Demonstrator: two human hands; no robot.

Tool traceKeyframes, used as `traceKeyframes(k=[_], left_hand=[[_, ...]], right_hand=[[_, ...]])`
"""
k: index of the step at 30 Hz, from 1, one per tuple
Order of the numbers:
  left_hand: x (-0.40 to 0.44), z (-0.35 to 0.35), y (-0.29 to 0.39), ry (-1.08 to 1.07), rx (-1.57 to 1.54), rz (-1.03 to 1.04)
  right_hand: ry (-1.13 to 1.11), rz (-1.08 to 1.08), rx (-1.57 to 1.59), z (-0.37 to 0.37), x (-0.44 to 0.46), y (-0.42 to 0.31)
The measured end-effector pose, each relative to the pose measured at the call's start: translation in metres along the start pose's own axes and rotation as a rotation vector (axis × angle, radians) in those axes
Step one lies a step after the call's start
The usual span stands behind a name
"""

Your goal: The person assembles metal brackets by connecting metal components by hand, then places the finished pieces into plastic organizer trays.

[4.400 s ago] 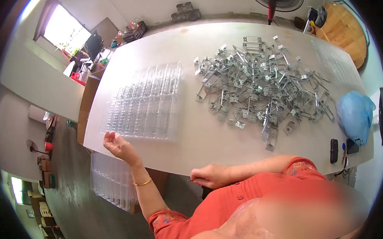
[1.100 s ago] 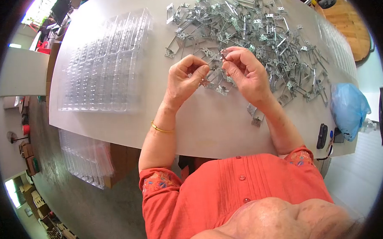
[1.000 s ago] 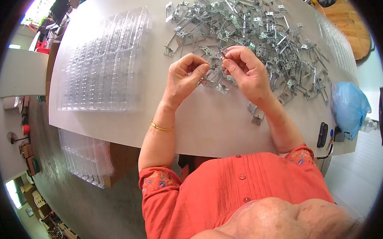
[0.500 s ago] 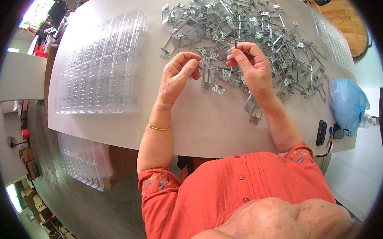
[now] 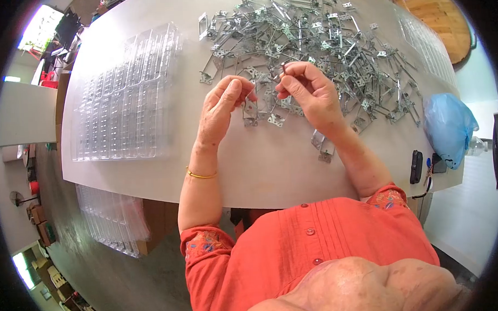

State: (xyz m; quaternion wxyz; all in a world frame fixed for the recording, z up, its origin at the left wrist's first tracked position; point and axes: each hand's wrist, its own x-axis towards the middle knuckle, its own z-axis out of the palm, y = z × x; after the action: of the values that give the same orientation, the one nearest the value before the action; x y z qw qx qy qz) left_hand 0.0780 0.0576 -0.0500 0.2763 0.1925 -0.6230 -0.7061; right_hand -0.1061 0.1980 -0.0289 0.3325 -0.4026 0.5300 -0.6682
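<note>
A heap of silvery metal brackets (image 5: pixel 338 53) is spread over the pale table (image 5: pixel 250 177). At its near left side, my left hand (image 5: pixel 221 110) pinches a metal bracket (image 5: pixel 250 112) that hangs below the fingertips. My right hand (image 5: pixel 313 95) is closed around a small dark tool (image 5: pixel 284 68), whose tip sticks up past the thumb and finger. A gap separates the two hands. Left of them lies a stack of clear plastic trays (image 5: pixel 123 99) with long compartments.
A blue plastic bag (image 5: pixel 450 127) sits at the right edge, near a black case (image 5: pixel 416 167). More clear trays (image 5: pixel 429 42) lie at the far right. Below the table's left edge are further clear trays (image 5: pixel 111 218) beside a cardboard box (image 5: pixel 159 219).
From close together over the heap, my hands have moved apart. My left hand has shifted left and turned, with the bracket now hanging from it. The view has shifted slightly.
</note>
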Motion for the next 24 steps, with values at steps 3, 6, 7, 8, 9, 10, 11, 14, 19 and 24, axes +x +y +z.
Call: traceKeyframes(k=[3,6,7,8,9,10,11,14,19,24], left_hand=[[-0.003,0.013,0.006,-0.105,-0.276,-0.039],[-0.003,0.008,0.004,-0.220,-0.358,-0.163],[-0.004,0.008,0.006,-0.214,-0.359,-0.202],[-0.005,0.009,0.010,-0.207,-0.360,-0.241],[-0.006,0.010,0.012,-0.201,-0.362,-0.279],[-0.006,0.010,0.012,-0.190,-0.354,-0.275],[-0.006,0.010,0.012,-0.180,-0.347,-0.271],[-0.004,0.006,0.006,-0.141,-0.365,-0.229],[-0.002,0.003,-0.004,-0.079,-0.386,-0.165],[-0.001,0.003,-0.004,-0.070,-0.384,-0.145]], right_hand=[[-0.055,-0.057,-0.014,0.007,-0.005,0.001],[-0.094,-0.046,-0.051,0.009,-0.008,-0.001],[-0.096,-0.046,-0.066,0.009,-0.008,0.001],[-0.098,-0.045,-0.080,0.009,-0.008,0.003],[-0.087,-0.095,-0.119,0.009,-0.008,0.005],[-0.074,-0.145,-0.158,0.009,-0.007,0.008],[-0.061,-0.195,-0.197,0.009,-0.005,0.010],[0.046,-0.281,-0.238,0.009,-0.001,0.004],[0.032,-0.163,-0.384,0.006,-0.006,-0.015],[-0.012,-0.088,-0.431,0.007,-0.009,-0.018]])
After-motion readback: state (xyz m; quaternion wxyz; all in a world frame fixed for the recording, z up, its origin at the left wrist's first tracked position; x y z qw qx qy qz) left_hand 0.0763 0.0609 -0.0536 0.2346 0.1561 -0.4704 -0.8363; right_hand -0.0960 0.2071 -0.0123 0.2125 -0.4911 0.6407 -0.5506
